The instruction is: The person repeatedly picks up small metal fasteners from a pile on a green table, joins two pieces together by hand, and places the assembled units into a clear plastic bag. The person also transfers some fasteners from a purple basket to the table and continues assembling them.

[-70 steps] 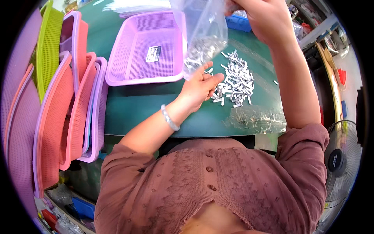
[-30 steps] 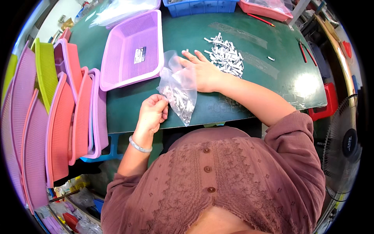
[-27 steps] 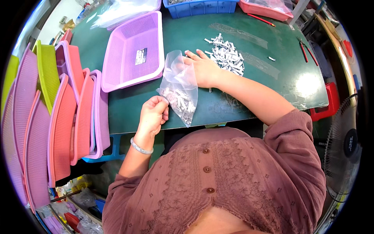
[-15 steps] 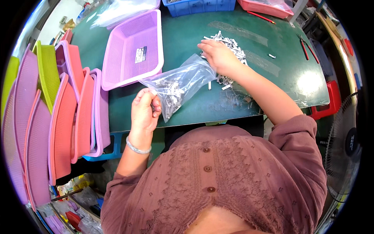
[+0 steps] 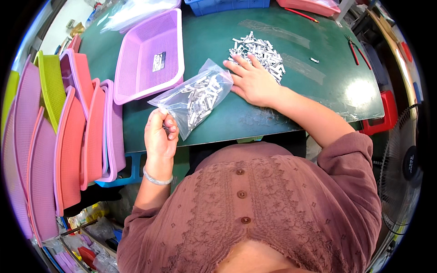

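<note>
A clear plastic bag [image 5: 189, 103] lies partly on the green table, with many small silvery metal pieces inside it. My left hand [image 5: 160, 129] pinches the bag's near left corner at the table's front edge. My right hand [image 5: 255, 82] is spread flat, palm down, with fingers apart. Its fingertips touch the near left side of a loose pile of small metal pieces [image 5: 261, 52], and its thumb side is by the bag's right end. What lies under the palm is hidden.
A purple basket [image 5: 123, 77] holding a small labelled packet [image 5: 159, 62] stands left of the bag. Stacked coloured baskets [image 5: 70, 150] line the left side. Red-handled pliers [image 5: 354, 54], a red pen [image 5: 300, 15] and one stray piece [image 5: 314, 60] lie to the right. A blue bin [image 5: 227, 6] stands behind.
My right hand has moved nearer me and spread out, uncovering more of the pile. Fuller with metal pieces, the bag now lies flatter. My left hand keeps its pinch.
</note>
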Demonstrator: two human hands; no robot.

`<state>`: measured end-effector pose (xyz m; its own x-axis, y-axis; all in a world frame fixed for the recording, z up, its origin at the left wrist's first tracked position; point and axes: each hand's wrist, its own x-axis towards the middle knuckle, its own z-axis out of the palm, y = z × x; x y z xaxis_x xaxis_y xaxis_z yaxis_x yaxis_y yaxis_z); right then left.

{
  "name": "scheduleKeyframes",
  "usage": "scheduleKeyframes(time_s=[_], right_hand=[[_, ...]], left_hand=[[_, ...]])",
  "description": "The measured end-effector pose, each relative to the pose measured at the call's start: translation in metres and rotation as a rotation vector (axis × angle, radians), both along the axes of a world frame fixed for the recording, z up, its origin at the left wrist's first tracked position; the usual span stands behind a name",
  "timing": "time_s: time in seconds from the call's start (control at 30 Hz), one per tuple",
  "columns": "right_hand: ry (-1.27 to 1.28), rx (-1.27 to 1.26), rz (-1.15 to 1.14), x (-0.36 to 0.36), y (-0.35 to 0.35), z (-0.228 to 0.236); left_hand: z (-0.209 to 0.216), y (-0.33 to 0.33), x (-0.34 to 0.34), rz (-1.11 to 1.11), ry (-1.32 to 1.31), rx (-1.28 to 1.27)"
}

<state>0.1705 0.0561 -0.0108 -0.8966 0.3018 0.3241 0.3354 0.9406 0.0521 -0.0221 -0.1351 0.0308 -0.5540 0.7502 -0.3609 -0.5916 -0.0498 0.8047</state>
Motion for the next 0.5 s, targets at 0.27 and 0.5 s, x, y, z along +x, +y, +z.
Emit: scheduleKeyframes(time_s=[0.27,0.5], right_hand=[[-0.042,0.07,-0.128,-0.022,0.045,-0.011],[-0.065,0.025,-0.295,-0.008,0.064,-0.009]], left_hand=[[0.0,0.009,0.015,0.005,0.026,0.027],[-0.003,0.027,0.026,-0.011,-0.045,0.113]])
